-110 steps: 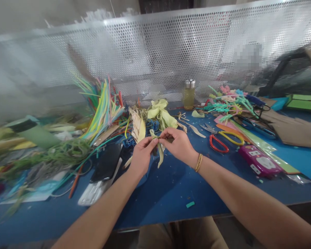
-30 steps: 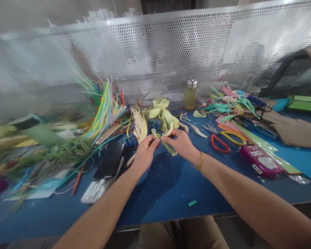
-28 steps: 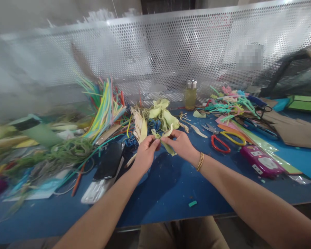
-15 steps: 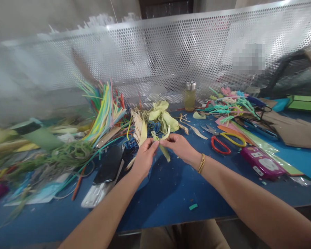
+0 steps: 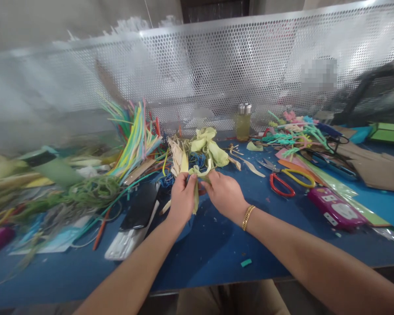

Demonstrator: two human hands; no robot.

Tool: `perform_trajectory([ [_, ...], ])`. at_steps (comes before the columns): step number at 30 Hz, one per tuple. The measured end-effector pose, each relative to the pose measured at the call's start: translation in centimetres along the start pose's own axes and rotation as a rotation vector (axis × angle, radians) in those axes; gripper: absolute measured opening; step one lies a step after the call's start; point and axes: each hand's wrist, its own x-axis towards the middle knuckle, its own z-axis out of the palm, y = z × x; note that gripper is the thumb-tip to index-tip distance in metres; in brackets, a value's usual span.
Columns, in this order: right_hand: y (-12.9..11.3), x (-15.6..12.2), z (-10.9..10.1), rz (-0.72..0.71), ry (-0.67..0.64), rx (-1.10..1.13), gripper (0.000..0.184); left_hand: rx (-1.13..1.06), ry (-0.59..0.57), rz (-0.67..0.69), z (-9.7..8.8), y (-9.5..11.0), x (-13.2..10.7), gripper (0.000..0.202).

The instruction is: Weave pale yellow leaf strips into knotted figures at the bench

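Over the blue table, my left hand [image 5: 181, 200] is closed, thumb and fingers pinching a pale green strip of corn husk [image 5: 196, 200]. One end of the strip hangs down beside the left thumb, and another part curls up above the fingertips. My right hand [image 5: 229, 195] is closed on the same strip, close to the left one; its fingertips are partly hidden behind the husk. Just beyond the hands lies a heap of pale green husks [image 5: 213, 151], with dry beige husks [image 5: 176, 154] at its left.
Scissors [image 5: 282, 181] with red and yellow handles and a purple box [image 5: 335, 208] lie right. A phone [image 5: 140, 206] rests to the left, near green fibre strands [image 5: 93, 190] and coloured strips [image 5: 136, 142]. A jar [image 5: 243, 124] stands before the perforated metal panel [image 5: 213, 65].
My hands have shifted slightly, and the right hand has turned, its fingers curling closer around the husk. The hanging end of the strip has swung left beside my left thumb.
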Motion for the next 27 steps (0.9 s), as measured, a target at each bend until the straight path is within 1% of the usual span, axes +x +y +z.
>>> perform_trajectory([
  [3,-0.7,-0.4,0.0,-0.16,-0.023,-0.155,0.02,0.016,0.041,0.01,0.0,0.0,-0.1,0.031],
  [5,-1.1,-0.6,-0.4,-0.249,-0.014,-0.222,0.018,0.07,0.047,0.055,-0.2,0.0,0.0,0.03],
  [7,-1.4,-0.7,-1.0,-0.312,0.022,-0.252,0.02,0.154,0.032,0.122,-0.5,0.1,0.1,0.029],
  [9,-1.2,-0.5,-1.7,-0.353,0.091,-0.241,0.021,0.225,0.001,0.181,-0.8,0.3,0.3,0.027],
  [11,-0.7,-0.2,-2.3,-0.336,0.178,-0.171,0.02,0.245,-0.048,0.183,-1.1,0.5,0.5,0.025],
  [12,-0.3,0.0,-2.4,-0.304,0.215,-0.104,0.019,0.236,-0.079,0.158,-1.1,0.5,0.6,0.025],
  [14,0.7,0.5,-2.5,-0.223,0.245,0.087,0.016,0.197,-0.156,0.085,-1.2,0.7,0.6,0.026],
  [17,2.1,1.2,-2.1,-0.144,0.181,0.412,0.014,0.079,-0.295,-0.002,-1.1,1.0,0.6,0.029],
  [19,2.6,1.4,-2.0,-0.134,0.147,0.534,0.013,-0.009,-0.358,-0.033,-1.1,1.3,0.4,0.032],
  [21,2.7,1.5,-2.1,-0.174,0.137,0.566,0.012,-0.054,-0.391,-0.054,-1.1,1.6,0.3,0.033],
  [24,2.4,1.3,-2.5,-0.238,0.097,0.581,0.012,-0.054,-0.421,-0.073,-1.3,2.0,0.2,0.033],
  [27,2.3,1.1,-2.4,-0.238,0.066,0.553,0.012,0.032,-0.387,-0.064,-1.6,2.1,0.2,0.031],
])
